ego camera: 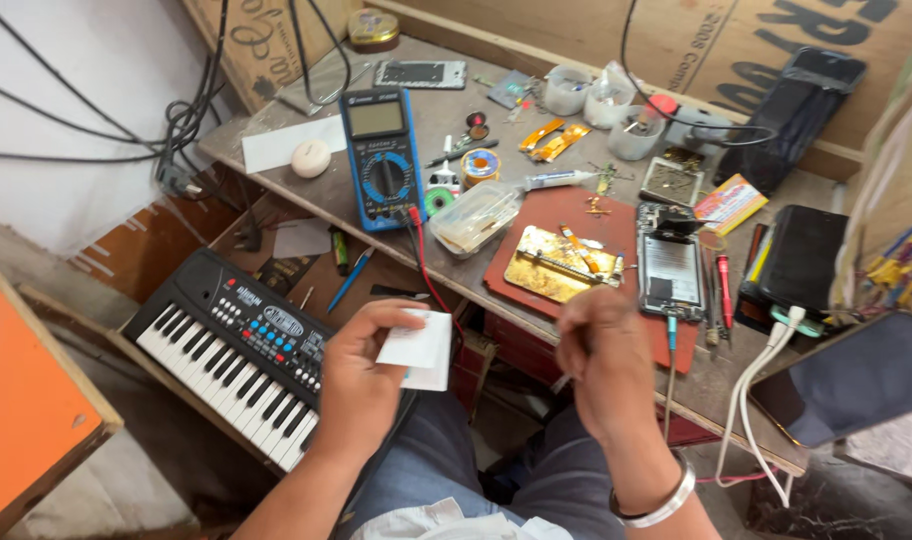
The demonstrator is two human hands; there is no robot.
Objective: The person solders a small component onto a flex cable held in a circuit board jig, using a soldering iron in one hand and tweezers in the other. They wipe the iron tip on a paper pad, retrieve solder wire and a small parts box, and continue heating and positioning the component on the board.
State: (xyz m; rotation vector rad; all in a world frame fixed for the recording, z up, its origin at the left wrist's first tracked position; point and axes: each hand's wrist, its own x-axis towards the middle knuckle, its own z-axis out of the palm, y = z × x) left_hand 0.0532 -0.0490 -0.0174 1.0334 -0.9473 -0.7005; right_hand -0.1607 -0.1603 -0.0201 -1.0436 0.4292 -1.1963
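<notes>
Paper first: my left hand has a small white slip of paper pinched between thumb and fingers, held over my lap just near of the counter. Whether it's one sheet or a folded one I can't tell; the lower corner looks doubled.

My right hand is blurred. The fingers are curled in tight, and a thin pale tip pokes out at the lower left of the fist, but it's too smeared to say what it is or whether I'm really gripping it. A metal bangle sits on that wrist.

Far of my hands, on the counter, a reddish mat carries a gold-coloured plate and an opened phone with its insides showing. My right hand covers the mat's near edge. Left of the mat sit a clear plastic box and a blue multimeter; its red lead drops over the counter edge and vanishes behind the paper.

A small black keyboard sits low on the left, its right end hidden behind my left forearm. At the right a dark tablet is cut off by the frame, with white cables hanging near it. Little cups at the far side hold bits too small to make out.
</notes>
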